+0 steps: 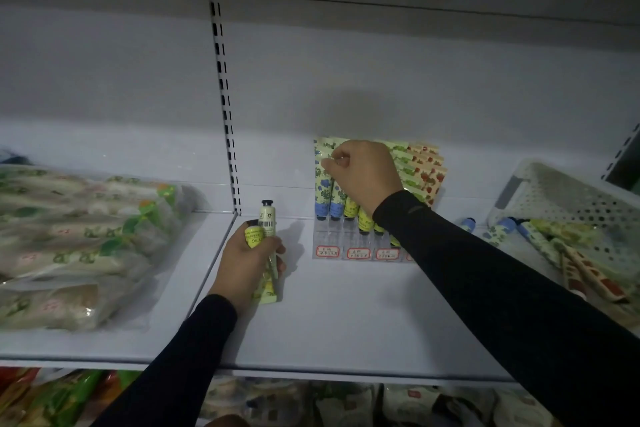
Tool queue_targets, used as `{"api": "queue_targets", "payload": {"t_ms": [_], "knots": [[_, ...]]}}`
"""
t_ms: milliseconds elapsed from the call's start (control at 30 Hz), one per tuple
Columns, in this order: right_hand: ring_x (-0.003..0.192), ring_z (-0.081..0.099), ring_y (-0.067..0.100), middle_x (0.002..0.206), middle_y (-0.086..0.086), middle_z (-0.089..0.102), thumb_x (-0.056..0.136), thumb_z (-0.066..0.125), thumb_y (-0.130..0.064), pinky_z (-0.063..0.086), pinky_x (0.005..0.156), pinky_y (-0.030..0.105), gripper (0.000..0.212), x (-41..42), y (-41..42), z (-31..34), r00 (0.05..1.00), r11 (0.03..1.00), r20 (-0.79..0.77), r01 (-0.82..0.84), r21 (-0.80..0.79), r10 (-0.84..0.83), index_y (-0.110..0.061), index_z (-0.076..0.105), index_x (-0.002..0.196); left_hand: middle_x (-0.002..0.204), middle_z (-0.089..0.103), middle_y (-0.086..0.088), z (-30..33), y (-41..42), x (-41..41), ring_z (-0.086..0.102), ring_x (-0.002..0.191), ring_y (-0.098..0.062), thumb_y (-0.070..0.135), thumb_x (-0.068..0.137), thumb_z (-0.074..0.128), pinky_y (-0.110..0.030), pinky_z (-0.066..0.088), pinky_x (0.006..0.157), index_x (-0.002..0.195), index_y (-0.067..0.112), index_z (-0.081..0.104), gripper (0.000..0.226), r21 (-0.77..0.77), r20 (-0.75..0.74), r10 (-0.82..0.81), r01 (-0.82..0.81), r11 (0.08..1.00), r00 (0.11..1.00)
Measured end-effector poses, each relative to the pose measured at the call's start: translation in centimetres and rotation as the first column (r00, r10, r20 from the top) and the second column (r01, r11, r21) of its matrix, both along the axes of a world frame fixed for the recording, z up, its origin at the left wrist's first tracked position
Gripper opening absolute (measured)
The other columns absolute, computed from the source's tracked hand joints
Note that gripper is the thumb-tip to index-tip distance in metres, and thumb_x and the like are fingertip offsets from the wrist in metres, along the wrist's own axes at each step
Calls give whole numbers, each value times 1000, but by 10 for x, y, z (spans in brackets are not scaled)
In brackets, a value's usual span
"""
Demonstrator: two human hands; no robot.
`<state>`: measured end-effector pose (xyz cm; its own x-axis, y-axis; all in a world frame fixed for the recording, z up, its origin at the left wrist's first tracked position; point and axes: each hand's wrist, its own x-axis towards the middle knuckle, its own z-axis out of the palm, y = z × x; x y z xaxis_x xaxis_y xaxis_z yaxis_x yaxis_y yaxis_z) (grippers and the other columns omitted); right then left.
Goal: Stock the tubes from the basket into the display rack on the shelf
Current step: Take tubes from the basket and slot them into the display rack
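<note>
A clear display rack point(346, 246) with red-framed labels stands at the back of the white shelf point(346, 315). Blue, yellow and red patterned tubes stand in it, caps down. My right hand point(363, 173) is at the top of the rack, its fingers pinching the upper end of a tube point(325, 184) in the left rows. My left hand point(247, 260) rests on the shelf left of the rack and grips two yellow tubes point(267, 218), one with its black cap pointing up. A white perforated basket point(561, 198) lies tipped at the right, tubes point(540, 239) spilling from it.
Clear bags of packaged goods point(79, 239) fill the shelf section on the left, beyond a slotted upright point(225, 107). More packets point(311, 402) sit on the shelf below. Bare shelf lies in front of the rack.
</note>
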<state>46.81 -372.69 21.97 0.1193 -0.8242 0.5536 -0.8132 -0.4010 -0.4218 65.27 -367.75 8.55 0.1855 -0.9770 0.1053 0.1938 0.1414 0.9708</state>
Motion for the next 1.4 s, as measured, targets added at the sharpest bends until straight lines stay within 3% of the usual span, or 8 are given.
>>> {"api": "queue_targets", "payload": {"t_ms": [200, 333, 500, 767, 1033, 1200, 1300, 1400], "knots": [[67, 58, 1, 74, -9, 67, 91, 64, -34, 43, 62, 14, 24, -9, 24, -20, 987, 988, 96, -134, 81, 126, -14, 74, 83, 87, 73, -14, 7, 9, -3, 63, 57, -22, 2, 89, 61, -30, 50, 47, 98, 10, 58, 13, -12, 62, -24, 25, 1000, 998], [78, 59, -1, 95, -6, 72, 92, 61, -40, 37, 64, 3, 28, -14, 32, -40, 975, 948, 54, -221, 229, 214, -17, 74, 101, 92, 74, -15, 15, 16, -6, 66, 62, -24, 9, 87, 68, -30, 51, 51, 105, 8, 60, 19, -7, 107, -109, 110, 994, 988], [91, 64, 1, 118, -11, 63, 92, 57, -50, 47, 74, 15, 49, -21, 40, -45, 933, 853, 195, -356, 381, 302, -28, 51, 136, 86, 71, -21, 30, 22, -11, 67, 65, -30, 23, 77, 77, -33, 52, 56, 88, 21, 71, 12, 37, 184, -344, 343, 939, 921], [77, 72, 16, 98, 9, 72, 92, 65, -23, 60, 73, 26, 18, -40, 40, -49, 796, 777, 591, -452, 437, 131, -10, 67, 106, 86, 72, -15, 39, 24, -14, 65, 67, -22, 30, 70, 83, -28, 50, 52, 104, 21, 72, 37, 87, 278, -416, 409, 908, 866], [60, 70, 9, 79, 9, 71, 97, 54, -40, 53, 59, 26, 34, -52, 40, -61, 905, 780, 424, -259, 570, -10, -11, 55, 79, 65, 66, -10, 43, 21, -14, 54, 50, -21, 24, 80, 80, -27, 45, 46, 88, 13, 70, 17, 34, 395, -285, 296, 955, 873], [49, 40, 14, 57, 1, 38, 97, 49, -46, 31, 51, 25, 47, -54, 46, -57, 977, 839, 125, -212, 501, 172, -12, 46, 66, 69, 71, -5, 51, 25, -18, 55, 48, -14, 33, 85, 73, -24, 47, 47, 87, 4, 68, 30, -27, 431, -200, 234, 972, 880], [71, 58, 8, 77, -8, 62, 93, 58, -44, 46, 67, 24, 34, -48, 52, -51, 933, 829, 160, -360, 427, 323, -14, 72, 90, 76, 74, -7, 53, 26, -22, 56, 52, -14, 26, 88, 71, -26, 48, 48, 91, 1, 67, 26, -27, 416, -216, 249, 968, 883], [91, 63, 4, 103, -11, 68, 86, 69, -40, 51, 80, 23, 35, -38, 54, -45, 915, 813, 74, -388, 435, 397, -24, 68, 117, 73, 72, -7, 55, 26, -25, 56, 51, -14, 25, 89, 71, -26, 48, 48, 90, 1, 66, 25, -23, 416, -235, 269, 963, 879]]}}
